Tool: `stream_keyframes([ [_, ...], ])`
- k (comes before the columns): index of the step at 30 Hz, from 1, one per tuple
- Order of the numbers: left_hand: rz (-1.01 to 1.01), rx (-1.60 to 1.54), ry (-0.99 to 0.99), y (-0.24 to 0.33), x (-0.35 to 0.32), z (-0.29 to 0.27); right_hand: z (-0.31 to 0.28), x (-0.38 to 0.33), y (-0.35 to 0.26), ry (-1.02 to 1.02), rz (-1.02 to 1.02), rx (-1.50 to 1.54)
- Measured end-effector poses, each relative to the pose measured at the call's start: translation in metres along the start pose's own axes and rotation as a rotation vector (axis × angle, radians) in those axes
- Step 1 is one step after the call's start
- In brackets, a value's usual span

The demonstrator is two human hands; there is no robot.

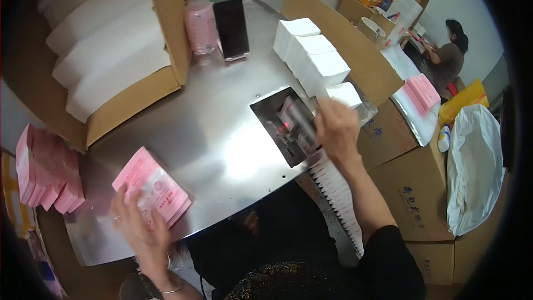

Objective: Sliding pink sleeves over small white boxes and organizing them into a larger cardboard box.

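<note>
Left grip (139, 219) spread over one pink bundle (166, 191); right grip (336, 128) curled (contents: cannot tell) by one slot (273, 123).

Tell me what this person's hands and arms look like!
No gloves! The left hand wears a ring, and a thin, shiny bracelet circles that wrist. The right hand, a bit blurry, shows no jewellery. A short black sleeve leaves the right forearm bare.

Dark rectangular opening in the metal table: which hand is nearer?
Right. The right hand is at the right edge of the opening; the left hand is well to its left, at the pink pack.
</note>
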State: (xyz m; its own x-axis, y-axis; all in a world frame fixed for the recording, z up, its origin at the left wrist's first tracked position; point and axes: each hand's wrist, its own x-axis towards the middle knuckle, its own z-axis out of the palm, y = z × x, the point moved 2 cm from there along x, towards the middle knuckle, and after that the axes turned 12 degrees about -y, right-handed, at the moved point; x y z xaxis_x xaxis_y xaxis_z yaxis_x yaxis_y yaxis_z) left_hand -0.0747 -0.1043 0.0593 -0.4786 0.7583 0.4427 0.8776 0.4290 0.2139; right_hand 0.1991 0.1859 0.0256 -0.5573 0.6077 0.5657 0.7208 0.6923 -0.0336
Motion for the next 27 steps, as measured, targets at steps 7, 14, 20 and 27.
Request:
stream_keyframes([
  [7, 0.012, 0.006, -0.303, -0.025, 0.005, 0.017, 0.016, -0.001, 0.064, -0.075, 0.261, -0.153],
  [14, 0.506, -0.315, -0.432, 0.100, 0.009, 0.076, 0.010, -0.002, 0.074, -0.081, 0.246, 0.043],
  [20, 0.442, -0.401, -0.367, 0.101, 0.007, 0.091, 0.002, -0.002, 0.072, -0.144, 0.219, 0.032],
  [27, 0.513, -0.553, -0.410, 0.122, 0.008, 0.095, 0.004, -0.011, 0.061, 0.080, 0.098, 0.052],
])
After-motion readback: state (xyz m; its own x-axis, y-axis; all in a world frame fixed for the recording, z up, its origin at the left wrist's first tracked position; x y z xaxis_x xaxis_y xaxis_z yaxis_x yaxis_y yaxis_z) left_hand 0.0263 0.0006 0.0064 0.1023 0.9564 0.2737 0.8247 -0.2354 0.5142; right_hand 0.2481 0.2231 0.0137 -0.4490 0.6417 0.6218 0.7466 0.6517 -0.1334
